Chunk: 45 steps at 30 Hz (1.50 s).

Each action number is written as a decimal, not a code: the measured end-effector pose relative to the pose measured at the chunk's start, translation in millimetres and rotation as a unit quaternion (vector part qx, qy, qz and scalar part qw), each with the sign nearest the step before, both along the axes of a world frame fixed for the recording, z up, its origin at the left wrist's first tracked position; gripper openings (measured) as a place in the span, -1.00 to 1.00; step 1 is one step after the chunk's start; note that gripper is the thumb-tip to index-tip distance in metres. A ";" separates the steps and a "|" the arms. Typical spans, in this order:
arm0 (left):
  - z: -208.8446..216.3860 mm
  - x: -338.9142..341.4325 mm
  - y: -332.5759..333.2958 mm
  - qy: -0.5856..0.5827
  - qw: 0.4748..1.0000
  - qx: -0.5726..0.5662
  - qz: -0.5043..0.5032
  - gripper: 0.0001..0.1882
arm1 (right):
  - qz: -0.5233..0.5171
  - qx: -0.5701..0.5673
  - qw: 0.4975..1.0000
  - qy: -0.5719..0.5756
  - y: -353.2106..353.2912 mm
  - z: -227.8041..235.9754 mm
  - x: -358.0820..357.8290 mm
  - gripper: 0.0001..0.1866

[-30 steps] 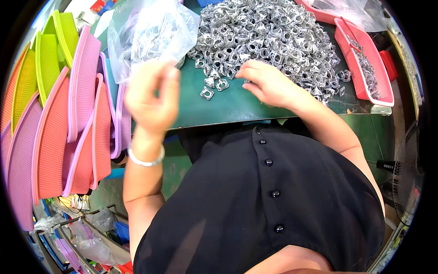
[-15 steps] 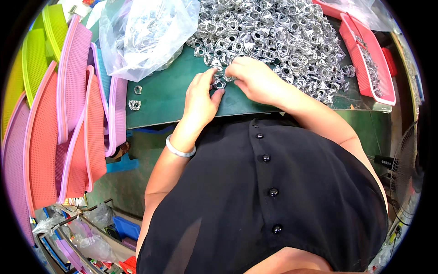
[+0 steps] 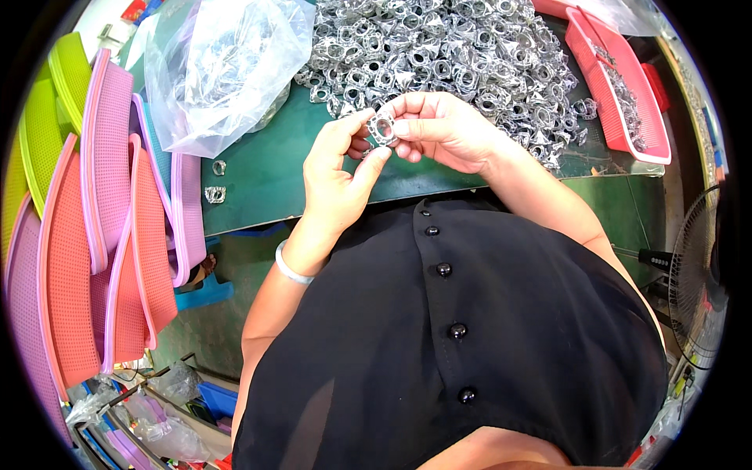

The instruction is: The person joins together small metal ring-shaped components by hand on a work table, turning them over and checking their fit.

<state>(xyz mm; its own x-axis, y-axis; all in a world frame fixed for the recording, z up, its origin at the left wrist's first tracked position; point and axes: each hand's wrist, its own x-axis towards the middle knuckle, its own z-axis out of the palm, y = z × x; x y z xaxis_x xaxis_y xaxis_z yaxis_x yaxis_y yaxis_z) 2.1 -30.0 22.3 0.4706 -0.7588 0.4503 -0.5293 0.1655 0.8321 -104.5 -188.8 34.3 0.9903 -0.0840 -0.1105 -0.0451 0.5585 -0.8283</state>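
The left hand (image 3: 337, 176) rises from the lower middle of the view, forearm angled up and to the right, a pale bangle (image 3: 291, 269) around the wrist. Its thumb and forefinger curl toward each other and pinch the left edge of a small silver metal ring part (image 3: 383, 125). The right hand (image 3: 442, 129) comes in from the right, forearm sloping down toward the person's black buttoned top (image 3: 470, 329), and its fingertips close on the right side of the same part, the other fingers folded loosely beneath.

At the far left, a stack of plastic mesh trays (image 3: 86, 227) in green, pink, orange and lilac stands on edge. Beside them lies a dark green work table (image 3: 266, 180), with two loose metal pieces (image 3: 215, 182) near its left edge. A clear plastic bag (image 3: 223, 66) holding more metal parts rests on the table's upper left. To its right, a large heap of silver metal parts (image 3: 454, 47) covers the table top, reaching down to just above the hands. Farther right, a pink tray (image 3: 627, 102) holds a few more parts, and a fan (image 3: 701, 274) with a wire guard stands at the right rim. Bags and clutter lie on the floor at lower left.

The ring part is held off the table between both hands, gripped on its left by the left thumb and forefinger and on its right by the right fingertips, just in front of the heap's near edge.
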 end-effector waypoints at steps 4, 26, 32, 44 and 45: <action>-3.6 -1.7 -3.5 0.030 0.999 -0.022 0.010 -0.55 | 0.001 0.017 1.000 -0.003 1.1 -0.8 -0.6 -0.80; -16.0 22.3 31.3 -0.203 0.950 0.141 0.190 -0.50 | -0.172 -0.204 0.961 -0.076 -216.8 115.3 179.9 -0.74; -17.3 14.3 25.6 -0.228 0.941 0.169 0.187 -0.52 | -0.079 -0.431 0.898 -0.033 -100.7 107.5 119.3 -0.74; -10.5 7.1 2.1 0.303 0.943 0.103 0.085 -0.92 | -0.018 -0.555 0.831 0.001 -1.9 20.3 0.4 -0.62; -10.3 9.4 2.0 0.475 0.878 0.044 0.033 -0.89 | -0.027 -0.539 0.842 -0.004 2.0 15.7 -0.2 -0.58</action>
